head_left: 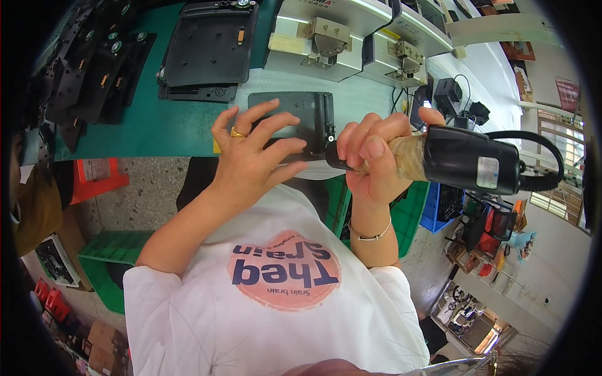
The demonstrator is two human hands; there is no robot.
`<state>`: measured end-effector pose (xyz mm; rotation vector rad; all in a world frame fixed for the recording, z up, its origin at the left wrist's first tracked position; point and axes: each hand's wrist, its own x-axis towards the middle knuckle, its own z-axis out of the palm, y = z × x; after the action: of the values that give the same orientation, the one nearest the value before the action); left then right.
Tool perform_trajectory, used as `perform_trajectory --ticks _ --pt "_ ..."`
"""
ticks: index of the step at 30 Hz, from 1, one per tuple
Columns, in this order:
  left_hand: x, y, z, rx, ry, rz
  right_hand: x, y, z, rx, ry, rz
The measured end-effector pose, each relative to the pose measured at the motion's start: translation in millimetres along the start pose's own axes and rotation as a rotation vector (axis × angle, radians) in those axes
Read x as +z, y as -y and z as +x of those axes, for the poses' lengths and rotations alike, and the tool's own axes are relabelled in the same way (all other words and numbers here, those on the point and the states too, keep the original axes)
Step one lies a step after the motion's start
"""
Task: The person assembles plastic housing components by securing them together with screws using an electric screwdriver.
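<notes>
**Driver held to a dark panel**

While the right hand grips an electric screwdriver in a closed fist, the left hand lies spread, fingers open, on a dark plastic panel at the near edge of the green table. Farther left, similar panels are stacked.

Shirt: white short-sleeved T-shirt with a round pink print and dark lettering
Left hand: gold ring
Right wrist: thin silver bracelet

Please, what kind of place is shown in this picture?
Probably a factory assembly bench. The right hand grips an electric screwdriver over a dark plastic panel, similar panels are stacked on the green bench, and press machines stand behind.
</notes>
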<state>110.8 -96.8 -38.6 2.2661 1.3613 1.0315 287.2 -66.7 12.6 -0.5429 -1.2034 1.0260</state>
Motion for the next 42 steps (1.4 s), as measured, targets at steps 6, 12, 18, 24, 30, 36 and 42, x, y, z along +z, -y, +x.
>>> perform_trajectory --ticks 6,12,18,24,30,36,42 --pt "2.9 7.5 -8.9 0.015 0.011 0.085 -4.0 -12.5 -4.9 0.069 -0.017 0.003" --pt "8.0 9.8 -10.1 0.033 -0.027 0.107 -2.7 -19.2 -8.3 0.131 -0.043 0.009" --pt "10.0 10.8 -10.7 0.04 -0.047 0.108 -5.1 -23.2 -8.2 0.153 0.023 -0.118" --pt "9.5 10.3 -10.2 0.033 -0.038 0.108 -1.3 -24.2 -7.6 0.17 0.014 -0.128" --pt "9.7 11.0 -10.5 0.027 -0.031 0.095 -0.4 -24.9 -6.7 0.187 0.008 -0.12" --pt "9.7 11.8 -11.0 0.026 -0.033 0.093 -0.3 -27.9 -6.4 0.183 -0.007 -0.134" --pt "9.9 11.5 -10.3 0.018 -0.031 0.08 0.0 -25.3 -5.5 0.188 -0.014 -0.132"
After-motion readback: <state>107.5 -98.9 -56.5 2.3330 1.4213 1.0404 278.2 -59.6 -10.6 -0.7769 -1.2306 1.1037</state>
